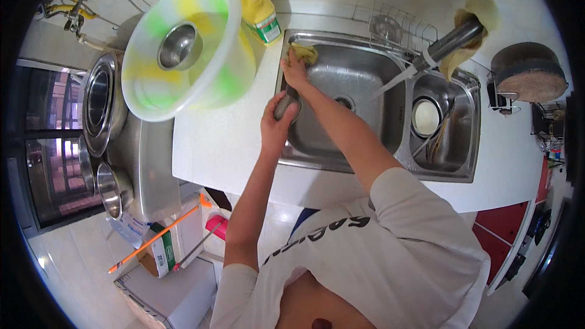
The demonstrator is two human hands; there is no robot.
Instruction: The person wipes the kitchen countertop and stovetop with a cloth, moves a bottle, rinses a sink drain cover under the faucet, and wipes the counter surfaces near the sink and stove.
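My left hand (pixel 275 123) is closed around a greyish scouring pad (pixel 288 108) at the left edge of the large stainless steel sink basin (pixel 356 70). Just beyond it, my right hand (pixel 295 70) rests on a yellowish cloth (pixel 305 53) at the basin's back left corner. A dark strip shows between the two hands; what it is I cannot tell. Water runs into the basin from a faucet (pixel 450 44) at its right. The smaller basin beside it holds a white bowl (pixel 426 117) and several thin utensils (pixel 438 143).
Left of the sink stands a large plastic tub (pixel 228 77) with a steel bowl (pixel 177 46) inside. A yellow pump jug (pixel 260 13) is behind the sink's left corner. A wire rack (pixel 411 25) lines the back; a pan (pixel 529 73) stands at right.
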